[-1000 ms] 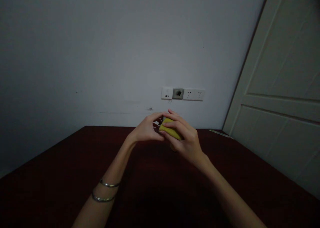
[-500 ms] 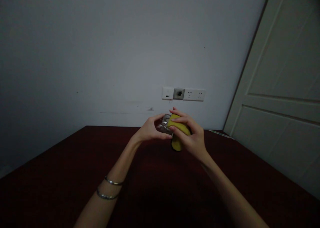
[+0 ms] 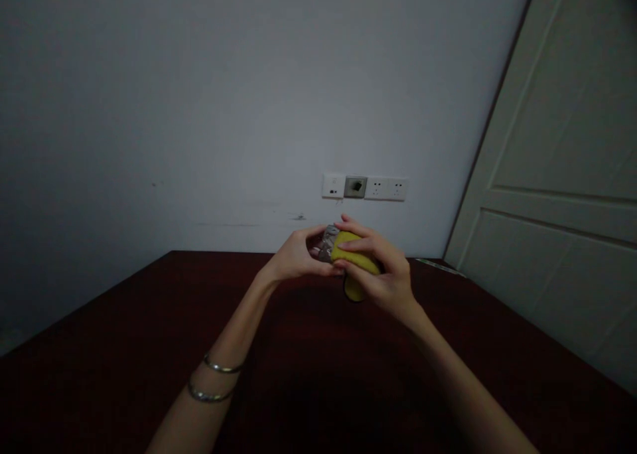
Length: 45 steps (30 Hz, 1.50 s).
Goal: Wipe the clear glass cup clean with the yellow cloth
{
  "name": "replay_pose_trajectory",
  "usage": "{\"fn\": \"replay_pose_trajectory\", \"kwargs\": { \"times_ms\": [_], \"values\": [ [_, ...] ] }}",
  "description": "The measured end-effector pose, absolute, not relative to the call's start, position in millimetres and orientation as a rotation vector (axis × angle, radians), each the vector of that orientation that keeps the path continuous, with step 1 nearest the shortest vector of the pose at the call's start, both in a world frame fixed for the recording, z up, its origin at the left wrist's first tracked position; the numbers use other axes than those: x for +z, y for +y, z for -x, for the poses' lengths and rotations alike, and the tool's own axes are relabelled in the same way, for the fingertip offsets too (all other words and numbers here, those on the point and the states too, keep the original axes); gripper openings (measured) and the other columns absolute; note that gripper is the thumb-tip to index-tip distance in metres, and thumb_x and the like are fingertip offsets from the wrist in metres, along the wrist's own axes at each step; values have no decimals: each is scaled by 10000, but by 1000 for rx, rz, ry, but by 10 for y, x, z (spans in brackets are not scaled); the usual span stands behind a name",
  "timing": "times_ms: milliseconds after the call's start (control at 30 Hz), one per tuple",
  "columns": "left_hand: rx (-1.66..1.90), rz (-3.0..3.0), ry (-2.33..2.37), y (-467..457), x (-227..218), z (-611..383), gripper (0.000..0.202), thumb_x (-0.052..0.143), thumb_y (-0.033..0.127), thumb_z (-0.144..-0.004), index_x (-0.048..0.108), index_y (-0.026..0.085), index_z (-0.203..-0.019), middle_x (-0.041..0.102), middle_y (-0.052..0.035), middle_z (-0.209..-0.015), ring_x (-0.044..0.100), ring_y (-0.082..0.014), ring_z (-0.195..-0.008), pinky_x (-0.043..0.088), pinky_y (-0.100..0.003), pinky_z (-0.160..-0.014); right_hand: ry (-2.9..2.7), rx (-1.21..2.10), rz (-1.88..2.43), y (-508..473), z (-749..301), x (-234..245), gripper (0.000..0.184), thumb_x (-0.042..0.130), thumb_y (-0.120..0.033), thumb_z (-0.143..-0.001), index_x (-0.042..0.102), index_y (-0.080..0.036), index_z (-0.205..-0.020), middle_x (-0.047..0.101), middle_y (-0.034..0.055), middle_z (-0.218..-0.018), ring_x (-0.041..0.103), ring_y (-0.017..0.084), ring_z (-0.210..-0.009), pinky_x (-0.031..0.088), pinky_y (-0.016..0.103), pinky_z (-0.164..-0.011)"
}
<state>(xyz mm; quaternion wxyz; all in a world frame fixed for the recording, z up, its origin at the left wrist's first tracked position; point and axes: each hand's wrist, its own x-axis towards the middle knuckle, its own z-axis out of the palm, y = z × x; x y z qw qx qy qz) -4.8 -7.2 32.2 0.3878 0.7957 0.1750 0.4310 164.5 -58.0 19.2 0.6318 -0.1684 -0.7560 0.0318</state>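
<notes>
My left hand (image 3: 297,256) is closed around a small clear, shiny vessel that looks like a glass (image 3: 328,241), its thumb below and fingers above. A yellow cloth (image 3: 355,255) with a dark edge is bunched in my right hand (image 3: 391,275), pressed against the right side of the glass. Part of the cloth hangs below the right thumb. Both hands are raised above the dark red table, close together. The cloth and fingers hide much of the glass, so its full shape does not show.
The dark red tabletop (image 3: 164,321) reaches back to a pale wall (image 3: 223,109). Several socket plates (image 3: 387,188) are set in the wall behind my hands. A panelled white door (image 3: 562,175) stands at the right. A thin strip (image 3: 440,267) lies at the table's back right edge.
My right hand has shifted slightly right and down, and the cloth has turned a little, with less of it hanging below. The left hand keeps its hold, moved slightly left.
</notes>
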Motion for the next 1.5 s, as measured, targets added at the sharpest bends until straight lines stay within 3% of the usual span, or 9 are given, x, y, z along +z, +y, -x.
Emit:
{"fn": "replay_pose_trajectory", "kwargs": {
  "times_ms": [233, 500, 733, 900, 1000, 1133, 1300, 1400, 1500],
  "values": [
    [1002, -2224, 611, -130, 368, 65, 592, 827, 366, -534, 637, 137, -1046, 664, -51, -928, 602, -185, -800, 494, -327, -735, -1637, 248, 529, -518, -1719, 213, 92, 686, -242, -783, 649, -245, -867, 693, 52, -1145, 629, 223, -1113, 485, 460, -979],
    [1101, -2395, 627, -61, 352, 75, 598, 750, 218, -603, 597, 181, -1179, 671, -45, -1072, 608, -198, -949, 464, -335, -864, -1938, -162, 508, -554, -1618, 166, 147, 642, -192, -820, 656, -244, -957, 638, 63, -1230, 520, 238, -1256, 414, 481, -1069],
    [1039, -2431, 725, -128, 346, 26, 490, 760, 332, -614, 633, 148, -1050, 665, -26, -864, 585, -165, -772, 468, -289, -686, -1777, -211, 621, -538, -1643, 192, 105, 638, -224, -830, 654, -223, -934, 671, 101, -1150, 595, 232, -1162, 488, 453, -993],
    [1047, -2455, 716, -82, 339, 45, 529, 749, 258, -604, 620, 159, -1108, 681, -43, -981, 606, -189, -858, 475, -325, -777, -1926, -257, 552, -539, -1643, 160, 134, 634, -199, -827, 649, -222, -958, 635, 92, -1221, 563, 228, -1203, 466, 446, -1021],
    [1029, -2410, 681, -81, 353, 60, 603, 757, 254, -597, 595, 164, -1170, 678, -50, -1023, 613, -206, -913, 479, -350, -825, -1886, -154, 525, -535, -1632, 154, 119, 647, -210, -816, 652, -224, -934, 654, 80, -1187, 575, 226, -1184, 463, 441, -1015],
    [960, -2329, 602, -138, 383, 58, 625, 815, 351, -555, 619, 152, -1114, 675, -56, -990, 614, -226, -929, 492, -377, -836, -1593, 151, 635, -501, -1649, 182, 99, 666, -299, -806, 650, -226, -871, 693, 68, -1112, 646, 218, -1047, 498, 430, -940],
    [981, -2109, 457, -158, 396, 52, 633, 847, 343, -499, 646, 133, -1061, 681, -76, -971, 622, -223, -904, 498, -375, -838, -1407, 526, 574, -468, -1704, 186, 247, 536, -447, -879, 628, -218, -878, 705, 76, -1090, 661, 225, -997, 511, 433, -897],
    [1024, -1991, 425, -136, 412, 60, 609, 835, 349, -496, 655, 120, -1030, 685, -87, -969, 623, -210, -878, 503, -349, -809, -1538, 453, 482, -513, -1730, 177, 354, 464, -519, -894, 611, -234, -1044, 613, 86, -1268, 580, 242, -1157, 445, 461, -997],
    [1046, -1943, 484, -115, 429, 71, 536, 813, 359, -512, 667, 117, -967, 687, -72, -899, 619, -183, -804, 507, -320, -751, -1796, 209, 449, -567, -1739, 178, 539, 619, -533, -791, 506, -263, -1244, 454, 96, -1430, 436, 274, -1310, 364, 492, -1076]
  ]
}}
